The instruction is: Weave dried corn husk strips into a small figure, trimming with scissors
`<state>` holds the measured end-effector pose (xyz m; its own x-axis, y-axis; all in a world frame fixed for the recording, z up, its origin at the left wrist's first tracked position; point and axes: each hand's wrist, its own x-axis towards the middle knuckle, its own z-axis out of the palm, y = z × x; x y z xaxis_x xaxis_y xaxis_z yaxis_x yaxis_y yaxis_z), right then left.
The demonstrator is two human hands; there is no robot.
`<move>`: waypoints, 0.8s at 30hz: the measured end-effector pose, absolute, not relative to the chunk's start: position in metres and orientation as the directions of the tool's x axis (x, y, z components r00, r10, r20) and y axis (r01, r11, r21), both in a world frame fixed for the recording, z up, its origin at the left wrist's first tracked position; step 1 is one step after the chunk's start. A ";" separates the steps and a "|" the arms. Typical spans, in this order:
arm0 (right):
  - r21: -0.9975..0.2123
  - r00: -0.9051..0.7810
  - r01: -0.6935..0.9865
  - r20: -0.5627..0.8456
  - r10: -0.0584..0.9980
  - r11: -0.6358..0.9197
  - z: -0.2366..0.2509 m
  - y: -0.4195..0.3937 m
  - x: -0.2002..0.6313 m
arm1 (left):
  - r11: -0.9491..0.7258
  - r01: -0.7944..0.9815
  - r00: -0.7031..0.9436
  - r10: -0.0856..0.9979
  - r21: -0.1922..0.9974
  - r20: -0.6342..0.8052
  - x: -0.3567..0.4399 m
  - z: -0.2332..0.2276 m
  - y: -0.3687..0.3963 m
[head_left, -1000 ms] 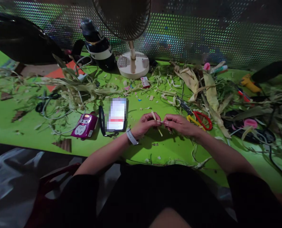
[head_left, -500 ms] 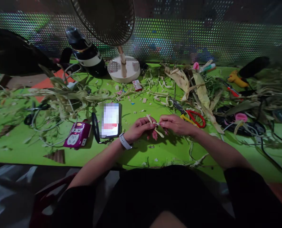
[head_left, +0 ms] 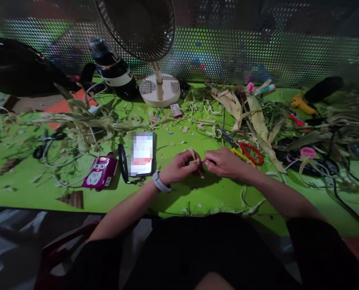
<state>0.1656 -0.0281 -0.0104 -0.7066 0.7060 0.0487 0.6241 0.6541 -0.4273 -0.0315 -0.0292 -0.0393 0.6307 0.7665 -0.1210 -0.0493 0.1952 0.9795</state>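
My left hand (head_left: 182,166), with a pale watch strap at the wrist, pinches a small piece of dried corn husk (head_left: 192,154), whose pale ends stick out above and below the fingers. Close beside it, my right hand (head_left: 220,162) is closed, its fingertips pinched at the husk piece's right side. What lies between those right fingertips is too small to make out. Just beyond the right hand lie red-handled scissors (head_left: 252,154) and a yellow-handled tool (head_left: 242,157).
Left of my hands are a phone (head_left: 142,153), a purple power adapter (head_left: 100,172) and black scissors (head_left: 46,143). A fan (head_left: 159,90) and a dark bottle (head_left: 117,74) stand behind. Corn husks (head_left: 258,117) and a yellow glue gun (head_left: 302,102) lie to the right.
My right hand has curled more tightly, its fingers drawn in at the husk piece. The husk piece has turned more upright in my left fingers. The whole view has shifted slightly.
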 end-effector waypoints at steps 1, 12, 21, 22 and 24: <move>-0.421 -0.710 0.634 0.013 0.704 0.648 -0.008 -0.028 0.166 | 0.191 -0.043 0.645 0.755 0.981 -0.119 -0.031 -0.041 -0.029; -0.813 -0.766 0.450 -0.138 0.628 0.370 0.001 -0.019 0.175 | 0.345 -0.132 0.786 0.607 0.929 -0.114 -0.038 -0.033 -0.026; -0.774 -0.789 0.446 -0.104 0.606 0.449 0.004 -0.021 0.175 | 0.453 -0.090 0.843 0.509 0.887 -0.175 -0.039 -0.029 -0.018; -0.743 -0.780 0.463 -0.083 0.620 0.484 0.003 -0.022 0.174 | 0.430 -0.085 0.832 0.527 0.899 -0.174 -0.040 -0.028 -0.018; -0.707 -0.755 0.480 -0.032 0.655 0.519 0.001 -0.025 0.171 | 0.381 -0.084 0.806 0.570 0.921 -0.163 -0.040 -0.026 -0.018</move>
<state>0.1715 -0.0250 0.0008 -0.7549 0.6550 -0.0320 0.4801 0.5188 -0.7074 -0.0402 -0.0185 -0.0264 0.8057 0.5695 -0.1628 -0.0835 0.3814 0.9206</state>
